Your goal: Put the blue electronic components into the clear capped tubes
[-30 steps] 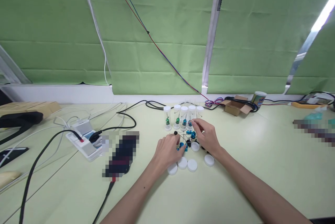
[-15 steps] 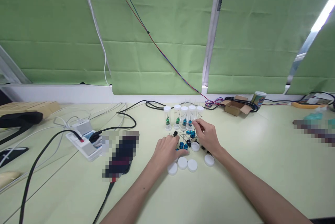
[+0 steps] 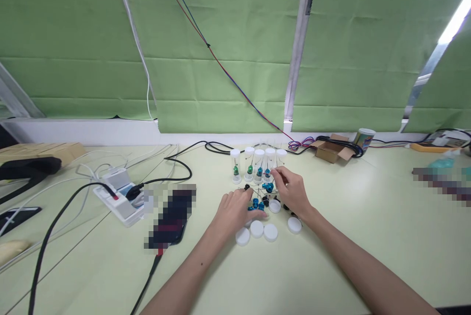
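My left hand (image 3: 234, 208) rests palm down on the table, thumb apart from its fingers, beside several small blue pieces (image 3: 256, 203) with thin wire legs. My right hand (image 3: 291, 188) has thumb and fingertips pinched together; what is between them is too small to make out. Just left of those fingertips lies another blue piece (image 3: 268, 187). Behind the hands stands a row of clear tubes (image 3: 235, 163) with white tops, holding green or blue pieces. Loose white round caps (image 3: 270, 232) lie in front, and a small black piece (image 3: 265, 200) sits between the hands.
A dark pixelated object (image 3: 171, 217) with a cable lies to the left, near a white power strip (image 3: 119, 197). Black cable (image 3: 217, 148) runs along the back. An open cardboard box (image 3: 329, 150) and a can (image 3: 364, 139) stand back right.
The blue piece by my right fingertips has turned and shifted slightly left. Both hands stay almost where they were.
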Demonstrator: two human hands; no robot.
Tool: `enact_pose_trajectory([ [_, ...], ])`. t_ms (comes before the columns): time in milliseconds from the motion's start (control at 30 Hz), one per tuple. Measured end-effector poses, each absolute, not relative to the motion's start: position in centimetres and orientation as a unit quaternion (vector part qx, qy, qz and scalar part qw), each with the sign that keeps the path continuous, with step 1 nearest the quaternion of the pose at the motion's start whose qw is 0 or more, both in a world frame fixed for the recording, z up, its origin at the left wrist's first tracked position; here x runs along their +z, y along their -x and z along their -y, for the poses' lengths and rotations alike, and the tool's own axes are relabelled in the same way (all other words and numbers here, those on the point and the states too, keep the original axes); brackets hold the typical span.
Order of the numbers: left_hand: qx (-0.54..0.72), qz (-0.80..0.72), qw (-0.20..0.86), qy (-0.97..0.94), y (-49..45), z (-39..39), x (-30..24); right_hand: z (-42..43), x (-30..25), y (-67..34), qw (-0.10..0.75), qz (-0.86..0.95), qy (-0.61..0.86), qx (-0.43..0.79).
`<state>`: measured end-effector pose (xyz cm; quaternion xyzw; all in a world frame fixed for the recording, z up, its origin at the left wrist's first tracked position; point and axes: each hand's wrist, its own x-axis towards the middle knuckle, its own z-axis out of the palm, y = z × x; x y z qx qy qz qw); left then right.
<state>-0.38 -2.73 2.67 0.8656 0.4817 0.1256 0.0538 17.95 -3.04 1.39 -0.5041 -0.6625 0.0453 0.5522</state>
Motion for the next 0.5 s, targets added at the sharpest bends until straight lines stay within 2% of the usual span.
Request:
enact_pose_trajectory([
  [300,0.077,-0.488,0.026,-0.869,0.56,2.86,3.2,3.32,1.56,-17.87,0.544,0.662,0.512,0.058],
  [500,0.087,-0.491,0.046,-0.866,0.56,2.76,2.9,3.28,1.49,-17.78,0.542,0.664,0.512,0.058],
])
